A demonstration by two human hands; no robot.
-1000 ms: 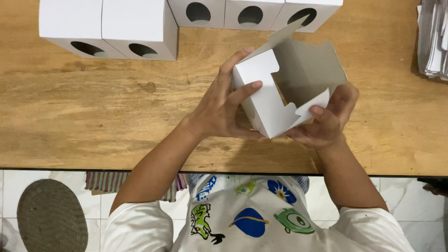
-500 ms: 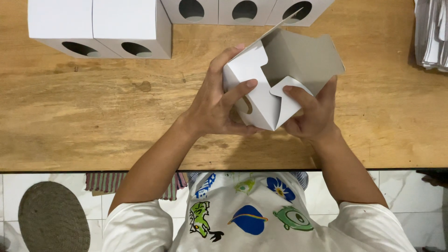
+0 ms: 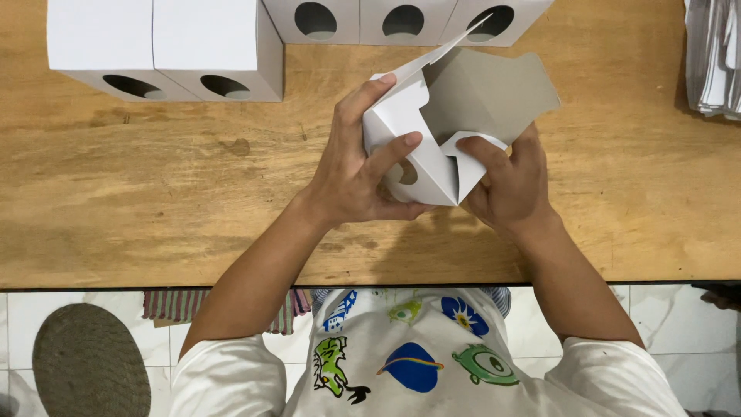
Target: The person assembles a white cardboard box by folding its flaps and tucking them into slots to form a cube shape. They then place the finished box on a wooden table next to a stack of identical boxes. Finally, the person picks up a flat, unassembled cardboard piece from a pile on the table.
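My left hand [image 3: 356, 174] and right hand [image 3: 505, 181] both grip the half-folded white cardboard box [image 3: 432, 127] above the wooden table [image 3: 154, 193].

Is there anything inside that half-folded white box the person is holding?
The half-folded box shows only bare grey cardboard inside where its flaps stand open. The lower part of its inside is hidden by the left hand, the right hand and the folded white flaps.
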